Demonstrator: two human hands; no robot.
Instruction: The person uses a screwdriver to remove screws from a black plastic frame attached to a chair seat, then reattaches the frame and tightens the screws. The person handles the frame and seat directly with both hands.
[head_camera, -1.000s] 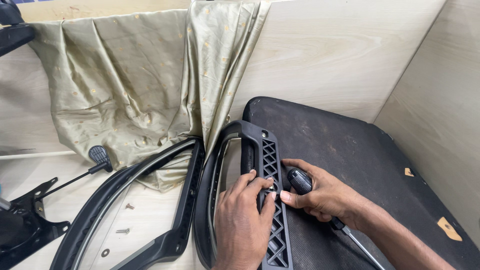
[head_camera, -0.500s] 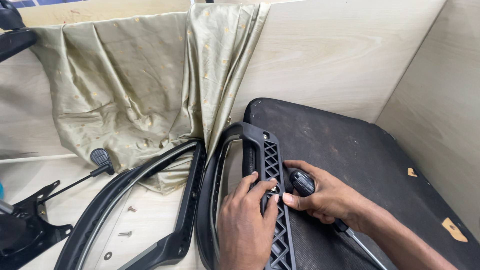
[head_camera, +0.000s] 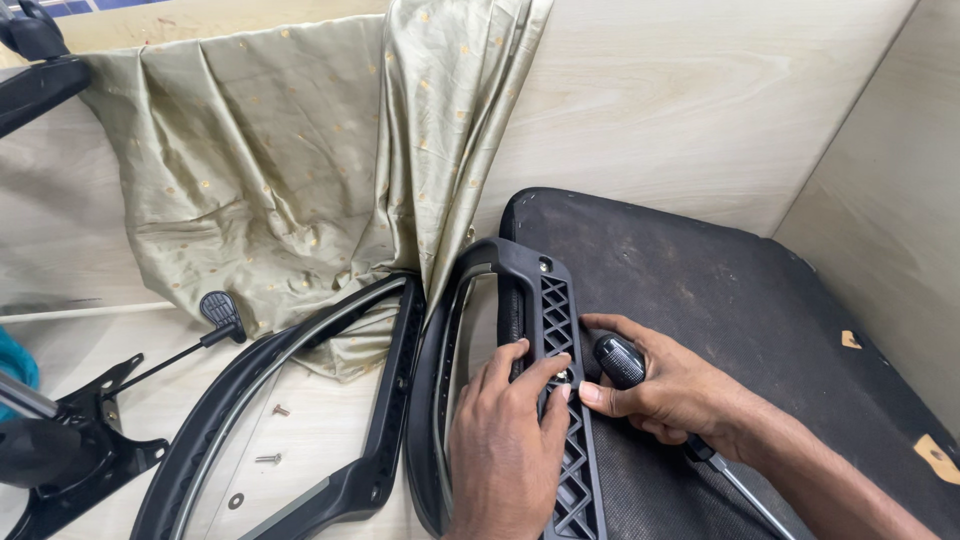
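Left hand (head_camera: 505, 450): lies on the black armrest (head_camera: 545, 330), thumb and forefinger pinching a small silvery screw (head_camera: 562, 378) against its ribbed underside.
Right hand (head_camera: 668, 388): clasped around the black handle of a screwdriver (head_camera: 622, 362); the forefinger reaches toward the screw, and the thin metal shaft comes out below the wrist.
Armrest: a looped black plastic piece standing on its edge against the dark seat cushion (head_camera: 720, 290), latticed face turned up toward the camera.
Seat cushion: lies flat to the right, dusty, with its front corner under the armrest.
Second armrest (head_camera: 300, 420): lies flat on the pale wooden floor (head_camera: 320, 440), just left of the first.
Loose screws (head_camera: 268, 458): scattered on the floor inside that second loop.
Cloth (head_camera: 300, 170): greenish-gold with small dots, draped over the wall panel behind.
Chair mechanism (head_camera: 70, 450): black metal with a lever, at far left.
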